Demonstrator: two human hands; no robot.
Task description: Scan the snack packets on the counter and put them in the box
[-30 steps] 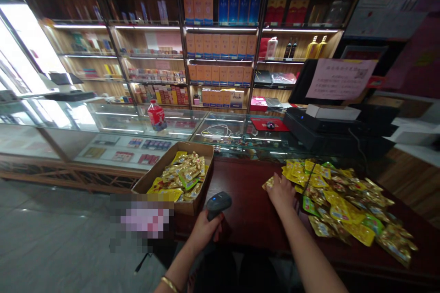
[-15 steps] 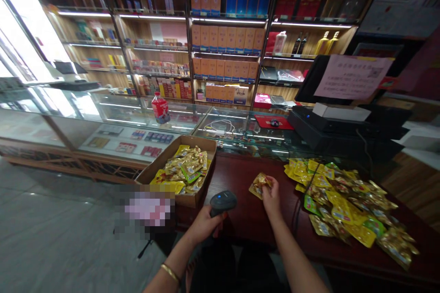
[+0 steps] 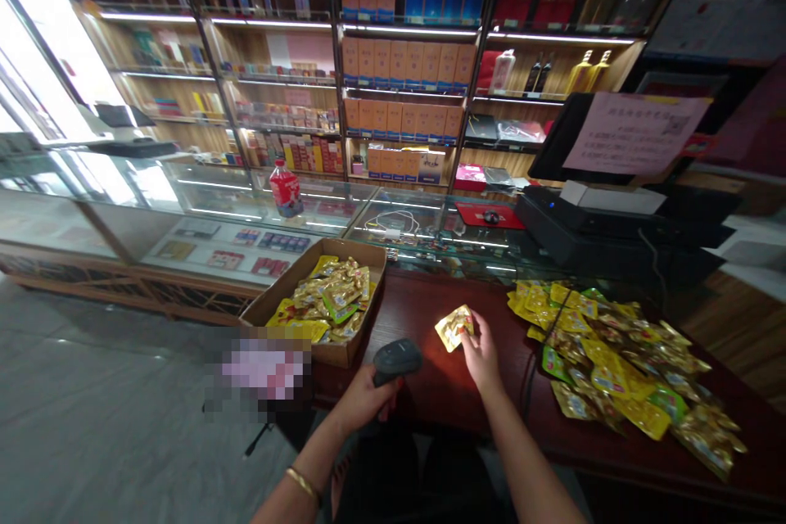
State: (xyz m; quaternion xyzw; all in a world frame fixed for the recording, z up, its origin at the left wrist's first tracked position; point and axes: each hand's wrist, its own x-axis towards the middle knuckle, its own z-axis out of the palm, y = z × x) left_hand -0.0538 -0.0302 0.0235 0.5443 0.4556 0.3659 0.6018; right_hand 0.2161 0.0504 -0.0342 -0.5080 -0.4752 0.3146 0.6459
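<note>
My left hand is wrapped round the handle of a dark barcode scanner, whose head points right. Across from it, my right hand pinches a gold snack packet by its right side, just above the dark red tabletop. Light falls on the packet and on the wood below it. To the left stands a cardboard box holding many yellow and gold packets. A loose pile of similar packets lies to the right of my right hand.
A cable runs over the table beside the pile. Behind are a glass counter with a red-labelled bottle, a mouse on a red mat, and a monitor with a paper sheet. Stocked shelves line the wall.
The packet in my right hand has shifted slightly left and turned flatter, and light now shines on it. The scanner in my left hand has barely moved; its blue light no longer shows.
</note>
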